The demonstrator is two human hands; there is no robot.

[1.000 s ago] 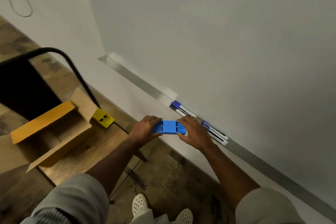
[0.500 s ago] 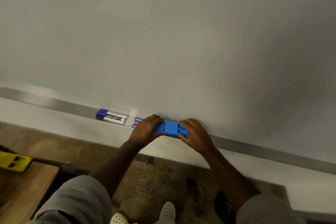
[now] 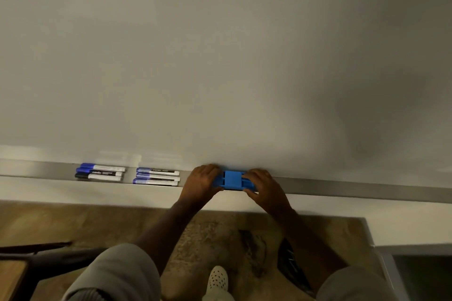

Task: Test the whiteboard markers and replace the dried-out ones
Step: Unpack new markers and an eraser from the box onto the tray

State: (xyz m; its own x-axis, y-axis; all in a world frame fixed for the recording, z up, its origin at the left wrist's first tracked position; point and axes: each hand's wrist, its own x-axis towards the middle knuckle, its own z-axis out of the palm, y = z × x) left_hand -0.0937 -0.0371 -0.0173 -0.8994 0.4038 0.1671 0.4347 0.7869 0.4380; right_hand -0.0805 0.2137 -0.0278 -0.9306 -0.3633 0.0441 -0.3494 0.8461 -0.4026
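Left hand (image 3: 203, 182): curled round the left end of the blue eraser, knuckles up, fingertips near the whiteboard's bottom edge.
Right hand (image 3: 263, 184): curled round the right end of the same eraser, thumb under its near edge.
Blue eraser (image 3: 232, 180): held between both hands, lying lengthwise along the marker tray, raised block at its middle showing in the gap between the hands; whether resting on the tray or just above it cannot be told.
Marker tray (image 3: 354, 189): long grey metal ledge running along the foot of the whiteboard, left to right across the view.
Whiteboard (image 3: 220, 56): plain pale surface filling the upper part of the view, soft shadow at the right.
Left marker group (image 3: 100, 173): three markers lying side by side in the tray, well to the left of the hands; two blue caps, one black cap at the near side, caps pointing left.
Right marker group (image 3: 156, 176): three blue-capped markers side by side in the tray, just left of the left hand, apart from it, caps pointing left.
Sleeves (image 3: 117, 276): grey, pushed up on both forearms.
Shoe (image 3: 217, 278): white, perforated, on the patterned brown floor below.
Desk (image 3: 12, 278): wooden corner at the lower left edge.
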